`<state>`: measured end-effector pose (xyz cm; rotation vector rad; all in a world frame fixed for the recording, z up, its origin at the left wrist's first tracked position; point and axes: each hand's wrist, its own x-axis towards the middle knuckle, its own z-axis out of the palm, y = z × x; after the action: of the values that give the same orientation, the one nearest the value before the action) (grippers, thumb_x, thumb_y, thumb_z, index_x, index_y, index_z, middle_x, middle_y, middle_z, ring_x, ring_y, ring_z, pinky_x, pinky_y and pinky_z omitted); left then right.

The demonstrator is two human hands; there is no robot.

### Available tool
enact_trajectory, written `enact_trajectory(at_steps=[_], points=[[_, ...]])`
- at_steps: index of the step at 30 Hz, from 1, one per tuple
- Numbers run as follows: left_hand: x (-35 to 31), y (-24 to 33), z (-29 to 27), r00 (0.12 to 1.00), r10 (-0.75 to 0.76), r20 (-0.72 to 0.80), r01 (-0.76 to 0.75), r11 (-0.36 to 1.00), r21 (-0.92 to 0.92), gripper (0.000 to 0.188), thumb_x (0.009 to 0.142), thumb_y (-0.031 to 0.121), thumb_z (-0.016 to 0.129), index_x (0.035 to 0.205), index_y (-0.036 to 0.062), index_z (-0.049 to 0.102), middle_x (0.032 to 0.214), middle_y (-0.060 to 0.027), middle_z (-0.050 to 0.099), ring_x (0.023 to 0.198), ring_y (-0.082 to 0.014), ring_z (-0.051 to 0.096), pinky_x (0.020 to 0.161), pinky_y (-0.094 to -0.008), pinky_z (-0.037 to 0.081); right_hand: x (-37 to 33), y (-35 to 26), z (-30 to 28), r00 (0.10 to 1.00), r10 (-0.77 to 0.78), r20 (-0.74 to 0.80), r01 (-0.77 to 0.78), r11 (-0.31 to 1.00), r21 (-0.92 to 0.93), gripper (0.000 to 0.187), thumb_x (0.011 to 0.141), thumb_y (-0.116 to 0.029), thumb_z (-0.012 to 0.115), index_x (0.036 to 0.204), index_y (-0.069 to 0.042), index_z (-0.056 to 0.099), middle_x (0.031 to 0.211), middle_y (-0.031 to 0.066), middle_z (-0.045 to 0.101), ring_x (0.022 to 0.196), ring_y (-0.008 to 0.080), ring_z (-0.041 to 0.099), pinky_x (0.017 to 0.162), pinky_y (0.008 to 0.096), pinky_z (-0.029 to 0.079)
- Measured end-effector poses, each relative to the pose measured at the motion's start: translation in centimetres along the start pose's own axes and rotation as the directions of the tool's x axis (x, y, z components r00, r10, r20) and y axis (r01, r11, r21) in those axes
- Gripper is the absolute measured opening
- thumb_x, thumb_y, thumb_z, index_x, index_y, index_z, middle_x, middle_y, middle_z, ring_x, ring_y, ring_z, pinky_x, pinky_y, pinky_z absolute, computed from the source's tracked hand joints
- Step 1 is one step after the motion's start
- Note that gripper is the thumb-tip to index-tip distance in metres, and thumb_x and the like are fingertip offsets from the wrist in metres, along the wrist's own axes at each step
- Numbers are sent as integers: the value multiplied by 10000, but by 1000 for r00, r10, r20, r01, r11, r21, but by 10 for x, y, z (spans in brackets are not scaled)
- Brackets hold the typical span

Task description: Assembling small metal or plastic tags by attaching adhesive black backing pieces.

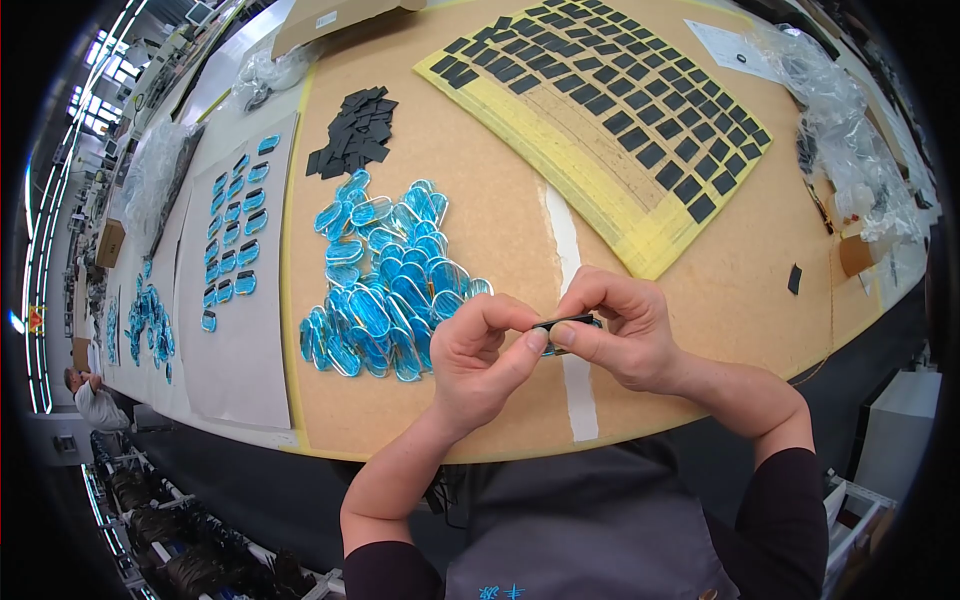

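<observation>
In front of my body, both hands pinch a small oval piece (570, 322) between thumbs and forefingers. A black pad covers its upper side, and a bit of blue shows beneath. My left hand (482, 358) closes on its left end, and my right hand (625, 332) grips the right end. Left of my left hand lies a heap of shiny blue oval pieces (385, 285) with pale rims. Behind that heap is a pile of black rectangular pads (355, 130). Fingers partly hide the held piece.
A yellow-edged board (560, 150) bears rows of black pads at the back right. Several blue ovals with black pads (232, 232) lie on a grey sheet (258, 350) at left. Crumpled clear plastic (830, 110) and one loose black pad (794, 279) are at right.
</observation>
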<state>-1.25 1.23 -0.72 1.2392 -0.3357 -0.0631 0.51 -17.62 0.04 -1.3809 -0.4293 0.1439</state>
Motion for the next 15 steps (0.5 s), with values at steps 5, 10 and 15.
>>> enact_trajectory(at_steps=[5,10,15], points=[[0,0,1,999,32,-5,-31,999,35,136,851,-84,622,968,-20,593,926,-70,636,849,-90,592,747,-218,465,-2,3,1,1000,-17,1,17,1000,12,71,843,-43,698,888,-12,653,812,20,638,736,66,549,648,224,433],[-2,-2,0,998,60,-3,-60,996,61,151,840,-91,624,968,-17,594,914,-66,635,828,-87,583,722,-215,458,-3,4,1,999,-35,9,34,999,11,72,847,-43,694,893,-10,649,819,18,635,739,65,547,648,226,434],[-1,-4,-1,992,128,-12,-126,988,85,151,837,-89,620,963,-9,596,907,-60,631,790,-84,561,693,-212,441,-3,3,2,1000,8,16,-8,1000,2,84,845,-47,697,901,-8,648,816,14,631,737,59,541,652,223,431]])
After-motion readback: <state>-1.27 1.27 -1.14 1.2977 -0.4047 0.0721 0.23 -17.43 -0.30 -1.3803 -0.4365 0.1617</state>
